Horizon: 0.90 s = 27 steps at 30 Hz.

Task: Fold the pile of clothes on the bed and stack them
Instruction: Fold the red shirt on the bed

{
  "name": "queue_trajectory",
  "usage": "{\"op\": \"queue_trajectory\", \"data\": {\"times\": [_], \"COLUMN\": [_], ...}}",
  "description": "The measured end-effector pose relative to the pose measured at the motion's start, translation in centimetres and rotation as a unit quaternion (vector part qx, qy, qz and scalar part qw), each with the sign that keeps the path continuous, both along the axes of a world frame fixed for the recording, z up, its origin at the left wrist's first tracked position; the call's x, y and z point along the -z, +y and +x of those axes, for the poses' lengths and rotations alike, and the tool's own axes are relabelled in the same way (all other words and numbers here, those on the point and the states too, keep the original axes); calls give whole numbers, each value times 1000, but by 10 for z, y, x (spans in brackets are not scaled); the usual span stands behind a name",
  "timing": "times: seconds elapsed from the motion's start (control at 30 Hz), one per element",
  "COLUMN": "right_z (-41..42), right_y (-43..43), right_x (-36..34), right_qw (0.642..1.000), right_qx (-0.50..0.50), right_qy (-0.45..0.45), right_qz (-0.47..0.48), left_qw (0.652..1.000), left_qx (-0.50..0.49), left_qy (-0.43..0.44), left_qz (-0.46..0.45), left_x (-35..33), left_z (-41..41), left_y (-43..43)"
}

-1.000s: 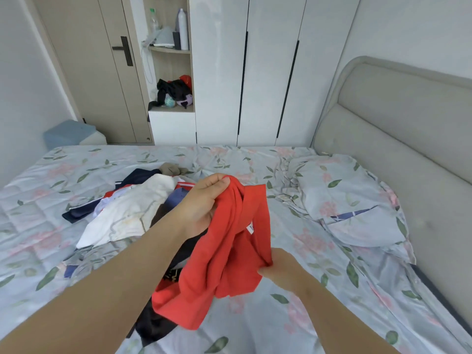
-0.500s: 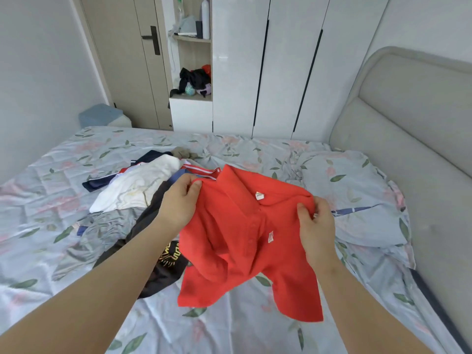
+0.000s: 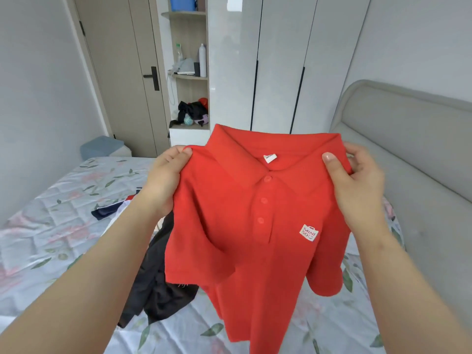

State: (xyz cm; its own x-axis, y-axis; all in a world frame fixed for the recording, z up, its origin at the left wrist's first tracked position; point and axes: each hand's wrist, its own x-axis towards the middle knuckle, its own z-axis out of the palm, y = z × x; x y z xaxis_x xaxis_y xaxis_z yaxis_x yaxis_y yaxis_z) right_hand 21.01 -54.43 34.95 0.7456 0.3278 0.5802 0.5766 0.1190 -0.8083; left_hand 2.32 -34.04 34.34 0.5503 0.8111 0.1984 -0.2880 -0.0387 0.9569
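Observation:
A red polo shirt hangs in the air in front of me, front side facing me, collar up, with a small white logo patch on the chest. My left hand grips its left shoulder and my right hand grips its right shoulder. The shirt is spread out between them and its hem hangs just above the bed. Behind it lies the pile of clothes, mostly hidden; a black garment and a bit of navy and white fabric show.
The bed has a pale floral cover. A grey padded headboard runs along the right. Beyond the bed stand white wardrobes, an open shelf with bottles and clothes, and a door.
Both hands have lifted the red shirt off the bed and spread it wide by the shoulders; it was bunched a second ago. My view has tilted up towards the wardrobes.

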Motion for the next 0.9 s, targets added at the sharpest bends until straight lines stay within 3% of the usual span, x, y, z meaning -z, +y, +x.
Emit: {"op": "queue_trajectory", "data": {"times": [0.07,0.13,0.23,0.33,0.37,0.4,0.5,0.57,0.63,0.7,0.9], "right_z": [4,10,12,15,15,14,11,7,2,-2,-26], "right_y": [-5,-11,-19,-24,-25,-27,-29,-28,-26,-26,-28], "right_x": [2,17,45,79,89,98,109,102,88,74,29], "right_qw": [984,954,920,878,869,869,920,956,972,984,996], "right_qx": [20,38,2,-1,25,51,66,33,4,-2,78], "right_qy": [-34,-36,6,-18,-22,-14,43,109,158,152,15], "right_qz": [-172,-295,-393,-479,-494,-492,-385,-270,-173,-92,51], "left_qw": [985,937,886,788,781,796,932,969,978,986,998], "left_qx": [-28,-44,-64,-90,-89,-87,-55,-4,24,31,14], "left_qy": [133,258,344,483,503,500,353,219,143,83,-27], "left_qz": [109,232,304,371,359,330,56,-116,-148,-143,-61], "left_x": [11,30,61,92,98,101,96,86,73,57,18], "left_z": [-3,-5,-11,-16,-15,-14,-10,-7,-6,-7,-21], "left_y": [12,22,27,28,23,19,-1,-11,-16,-22,-37]}}
